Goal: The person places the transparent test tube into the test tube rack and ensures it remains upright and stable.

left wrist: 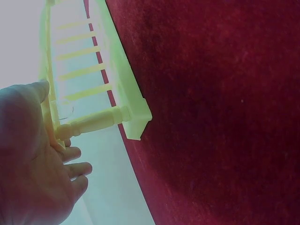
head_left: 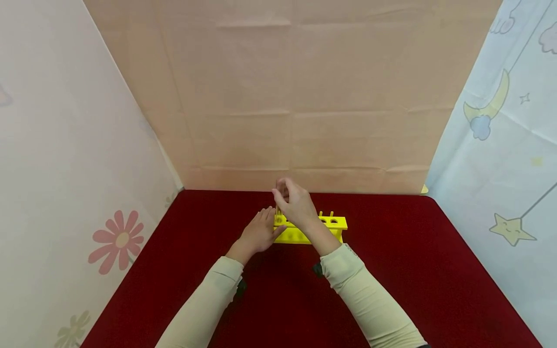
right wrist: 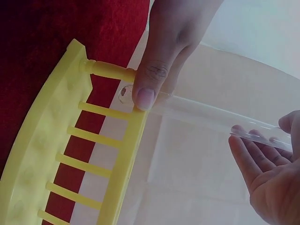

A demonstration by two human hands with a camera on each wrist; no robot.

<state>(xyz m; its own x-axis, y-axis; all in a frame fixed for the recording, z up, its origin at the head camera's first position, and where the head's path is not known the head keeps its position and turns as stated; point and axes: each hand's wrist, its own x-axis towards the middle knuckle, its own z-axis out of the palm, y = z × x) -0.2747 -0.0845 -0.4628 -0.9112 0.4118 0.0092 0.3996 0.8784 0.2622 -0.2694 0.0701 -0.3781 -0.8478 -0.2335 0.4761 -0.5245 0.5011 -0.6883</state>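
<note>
A yellow test tube rack (head_left: 292,237) stands on the red tabletop, its top plate pierced by a row of holes. My left hand (head_left: 256,233) grips the left end of that plate, thumb along the near side and fingers behind, as the left wrist view shows. Above the same end, my right hand (head_left: 299,205) pinches the upper part of a clear test tube (right wrist: 201,113) between thumb and fingers. The rounded bottom of the tube pokes just below the top plate, close to my left thumb (right wrist: 152,77). My right forearm covers part of the rack in the head view.
Thin yellow pegs (head_left: 332,213) rise along the rack's far side. Dark red cloth (head_left: 391,270) covers the table. A creased tan backdrop (head_left: 304,96) hangs behind it, with a flower-printed panel (head_left: 65,145) at left and a moon-and-star panel (head_left: 500,169) at right.
</note>
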